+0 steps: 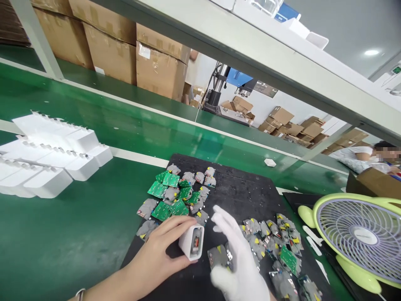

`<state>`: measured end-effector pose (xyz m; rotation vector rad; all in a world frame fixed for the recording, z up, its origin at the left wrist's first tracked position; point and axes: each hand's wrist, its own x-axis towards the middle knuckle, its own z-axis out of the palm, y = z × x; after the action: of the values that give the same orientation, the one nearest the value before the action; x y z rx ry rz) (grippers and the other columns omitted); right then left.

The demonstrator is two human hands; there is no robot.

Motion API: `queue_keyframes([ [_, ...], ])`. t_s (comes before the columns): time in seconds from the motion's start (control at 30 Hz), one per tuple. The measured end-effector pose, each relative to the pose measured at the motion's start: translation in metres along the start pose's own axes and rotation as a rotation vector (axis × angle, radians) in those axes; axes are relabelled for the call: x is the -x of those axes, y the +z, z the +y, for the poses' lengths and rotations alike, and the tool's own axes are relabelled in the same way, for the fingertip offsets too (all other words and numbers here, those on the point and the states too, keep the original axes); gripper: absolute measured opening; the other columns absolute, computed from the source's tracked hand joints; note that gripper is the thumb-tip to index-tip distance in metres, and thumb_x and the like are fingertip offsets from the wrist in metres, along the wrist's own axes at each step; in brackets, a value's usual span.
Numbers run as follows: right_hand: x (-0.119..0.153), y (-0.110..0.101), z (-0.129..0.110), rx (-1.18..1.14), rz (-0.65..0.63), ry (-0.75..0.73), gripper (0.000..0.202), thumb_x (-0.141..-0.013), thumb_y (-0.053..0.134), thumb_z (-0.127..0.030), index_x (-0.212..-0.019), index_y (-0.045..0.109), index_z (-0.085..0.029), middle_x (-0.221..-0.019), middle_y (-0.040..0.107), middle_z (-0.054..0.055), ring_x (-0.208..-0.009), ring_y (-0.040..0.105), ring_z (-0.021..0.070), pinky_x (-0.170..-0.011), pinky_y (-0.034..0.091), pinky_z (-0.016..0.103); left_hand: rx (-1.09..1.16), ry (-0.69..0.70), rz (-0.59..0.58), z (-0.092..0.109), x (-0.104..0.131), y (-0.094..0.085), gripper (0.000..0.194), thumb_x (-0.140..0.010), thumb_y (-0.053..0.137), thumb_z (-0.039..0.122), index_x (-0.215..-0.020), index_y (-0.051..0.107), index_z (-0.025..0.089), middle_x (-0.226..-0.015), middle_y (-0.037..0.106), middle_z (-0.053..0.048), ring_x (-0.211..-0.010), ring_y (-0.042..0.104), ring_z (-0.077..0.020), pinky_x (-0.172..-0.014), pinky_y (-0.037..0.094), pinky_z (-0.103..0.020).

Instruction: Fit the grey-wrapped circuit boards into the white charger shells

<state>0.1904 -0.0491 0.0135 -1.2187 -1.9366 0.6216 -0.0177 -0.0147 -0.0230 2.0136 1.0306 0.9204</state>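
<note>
My bare left hand (163,246) is wrapped round a white rectangular housing (189,243), whose open end faces right and shows parts inside. Close to its right, my right hand (239,259) wears a white glove, fingers spread and apart from the housing. Both hands are above a black mat (241,190). Green circuit boards (158,189) and grey potted assemblies with yellow bits lie on the mat's left part. Another group of grey assemblies (282,282) is on its right part, partly behind the gloved hand.
White housings (52,182) are stacked at the left on the green table (94,221). A green-rimmed fan (363,236) stands at the right. Cardboard boxes (159,71) sit behind a metal frame (282,50). A person (357,156) is at the far right. A small white piece (270,162) lies beyond the mat.
</note>
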Motion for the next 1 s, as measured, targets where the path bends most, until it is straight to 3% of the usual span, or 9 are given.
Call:
queue_keyframes([
  [0.13,-0.007,0.002,0.003,-0.683,-0.177,0.377,0.056,-0.083,0.051,-0.050,-0.132,0.040,-0.025,-0.133,0.047,0.012,-0.114,0.053,0.0226,-0.094,0.045,0.038,0.095,-0.071,-0.070,0.007,-0.004,-0.004,0.056,-0.066,0.072,0.041,-0.119,0.057,0.030,-0.122,0.058,-0.007,-0.113,0.051,-0.0282,-0.100,0.040,-0.044],
  [0.33,-0.017,0.020,0.009,-0.915,-0.407,0.459,0.057,-0.060,0.077,-0.039,-0.110,0.060,-0.019,-0.109,0.062,0.006,-0.100,0.059,0.0218,-0.089,0.045,0.035,0.167,0.189,-0.327,0.018,-0.006,-0.011,0.038,-0.081,0.060,0.031,-0.118,0.057,0.038,-0.119,0.062,-0.001,-0.120,0.042,-0.0218,-0.103,0.035,-0.041],
  [0.47,-0.015,0.020,0.009,-0.920,-0.284,0.447,0.061,-0.052,0.082,-0.031,-0.107,0.059,-0.017,-0.103,0.062,0.005,-0.098,0.058,0.0206,-0.090,0.043,0.034,0.259,0.106,-0.267,0.018,0.004,-0.007,0.040,-0.086,0.052,0.035,-0.126,0.049,0.036,-0.134,0.049,-0.003,-0.128,0.035,-0.0216,-0.108,0.027,-0.041],
  [0.53,-0.012,0.020,0.005,-0.908,-0.198,0.411,0.062,-0.050,0.082,-0.028,-0.105,0.055,-0.018,-0.098,0.063,0.004,-0.092,0.059,0.0197,-0.084,0.046,0.033,0.400,-0.016,-0.237,0.017,0.009,-0.002,0.057,-0.082,0.053,0.046,-0.135,0.035,0.035,-0.146,0.030,-0.004,-0.134,0.026,-0.0243,-0.110,0.024,-0.043],
  [0.63,-0.003,0.023,-0.006,-0.967,-0.142,0.421,0.062,-0.050,0.081,-0.021,-0.102,0.048,-0.021,-0.087,0.062,0.001,-0.078,0.061,0.0164,-0.071,0.049,0.029,0.597,-0.163,-0.349,0.018,0.016,0.002,0.081,-0.075,0.056,0.056,-0.142,0.016,0.033,-0.151,0.018,-0.005,-0.136,0.023,-0.0246,-0.110,0.023,-0.041],
  [0.73,0.005,0.029,-0.016,-0.954,-0.104,0.406,0.060,-0.052,0.077,-0.012,-0.100,0.043,-0.023,-0.084,0.059,-0.003,-0.074,0.059,0.0127,-0.067,0.048,0.024,0.554,-0.184,-0.430,0.022,0.020,0.005,0.100,-0.067,0.064,0.057,-0.143,0.004,0.031,-0.152,0.012,-0.006,-0.138,0.016,-0.0270,-0.112,0.011,-0.046],
  [0.83,0.011,0.034,-0.020,-0.868,-0.134,0.384,0.059,-0.053,0.068,0.000,-0.101,0.042,-0.023,-0.081,0.057,-0.005,-0.070,0.057,0.0102,-0.062,0.046,0.020,0.485,-0.175,-0.393,0.025,0.025,0.010,0.119,-0.056,0.071,0.060,-0.143,-0.003,0.029,-0.153,0.000,-0.008,-0.138,0.007,-0.0335,-0.110,0.007,-0.054],
  [0.9,0.013,0.037,-0.017,-0.854,-0.151,0.352,0.064,-0.052,0.066,0.003,-0.107,0.043,-0.024,-0.084,0.058,-0.004,-0.072,0.058,0.0110,-0.063,0.046,0.021,0.462,-0.179,-0.357,0.026,0.027,0.013,0.117,-0.057,0.070,0.060,-0.143,-0.003,0.030,-0.153,-0.002,-0.009,-0.138,0.008,-0.0347,-0.110,0.008,-0.054],
  [1.0,0.016,0.042,-0.008,-0.899,-0.154,0.291,0.075,-0.051,0.074,-0.002,-0.116,0.044,-0.025,-0.094,0.061,0.000,-0.081,0.061,0.0159,-0.071,0.049,0.027,0.523,-0.196,-0.335,0.029,0.029,0.016,0.110,-0.064,0.068,0.056,-0.142,-0.004,0.029,-0.150,0.014,-0.013,-0.133,0.025,-0.0332,-0.109,0.015,-0.052],
])
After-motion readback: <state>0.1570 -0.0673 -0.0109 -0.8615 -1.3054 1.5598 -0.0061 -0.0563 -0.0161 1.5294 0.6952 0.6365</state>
